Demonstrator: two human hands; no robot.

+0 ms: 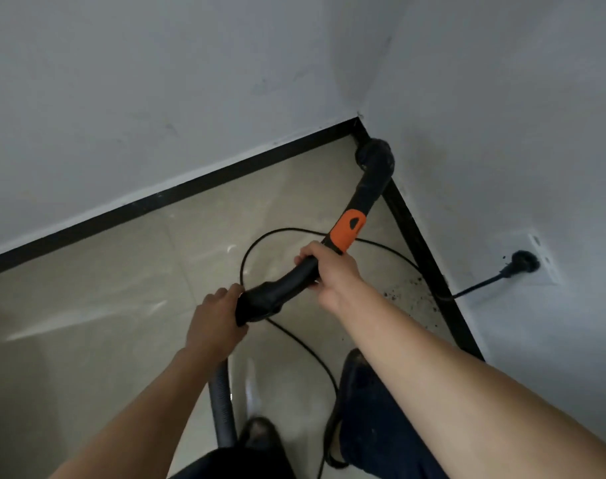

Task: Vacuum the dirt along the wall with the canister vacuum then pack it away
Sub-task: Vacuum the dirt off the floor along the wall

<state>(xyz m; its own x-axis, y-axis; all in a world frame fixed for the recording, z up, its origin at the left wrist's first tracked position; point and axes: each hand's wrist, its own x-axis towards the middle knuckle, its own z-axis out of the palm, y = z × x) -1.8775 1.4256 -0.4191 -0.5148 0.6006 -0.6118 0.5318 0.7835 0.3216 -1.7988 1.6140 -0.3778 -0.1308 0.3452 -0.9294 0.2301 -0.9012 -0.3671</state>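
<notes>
The head camera looks down into a room corner, with both hands on the vacuum's curved black handle [287, 283]. The right hand [329, 271] has its fingers wrapped round the far part of the handle, just below the orange collar [346, 229]. This looks like the steering grip, since from there it can aim the tube. The left hand [215, 319] is closed on the near end of the handle, where the grey ribbed hose [222, 399] joins. It is probably taking the hose's weight so the tube is not dragged off line. The hose drops toward the near edge beside the person's feet, and the canister itself is out of sight.

The nozzle [374, 155] sits at the far end of the tube, pushed into the corner where the two black skirting boards meet, against the right-hand one [424, 261]. The dirt [408, 295] is a scatter of dark specks on the pale tiled floor [104, 305] along the right wall [502, 133]. It lies nearer than the nozzle and just right of the right hand (so the nozzle would need drawing back along the skirting to reach it). The black power cord [478, 285] loops over the floor under the handle and runs to the plug [521, 262] in the wall socket [545, 261], so packing away looks a good way off.
</notes>
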